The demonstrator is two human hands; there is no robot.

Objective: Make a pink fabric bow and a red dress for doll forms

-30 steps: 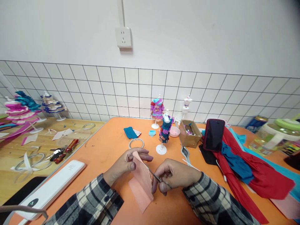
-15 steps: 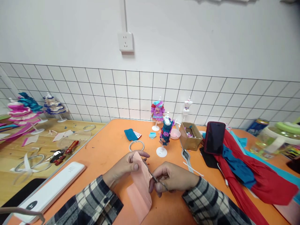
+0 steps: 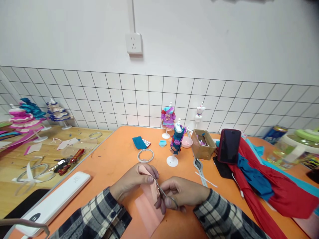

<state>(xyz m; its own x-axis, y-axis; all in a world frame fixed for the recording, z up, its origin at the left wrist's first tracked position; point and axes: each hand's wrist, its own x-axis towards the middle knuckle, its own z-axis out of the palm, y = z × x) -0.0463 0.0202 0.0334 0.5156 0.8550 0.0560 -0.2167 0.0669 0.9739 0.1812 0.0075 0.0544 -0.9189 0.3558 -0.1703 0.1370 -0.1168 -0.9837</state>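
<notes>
My left hand (image 3: 136,179) pinches a piece of pink fabric (image 3: 148,170) between thumb and fingers. Closed around the handles of small metal scissors (image 3: 163,192), my right hand (image 3: 183,192) is close beside it. The blades point up and left at the edge of the pink piece, partly hidden by my fingers. A wider strip of pink fabric (image 3: 149,215) lies on the orange table below my hands. Just beyond them stands a small mannequin (image 3: 176,141) in a dark teal dress with purple flowers, on a white round base.
A tape roll (image 3: 146,155), a teal cloth (image 3: 139,142), a cardboard box (image 3: 203,146) and a phone (image 3: 229,146) lie beyond my hands. Red fabric (image 3: 286,191) spreads at the right, near a glass teapot (image 3: 294,149). A white power bank (image 3: 54,202) lies left.
My left fingers have shifted slightly and the pink piece is now more folded and bunched up. The scissors have moved a little up along its edge.
</notes>
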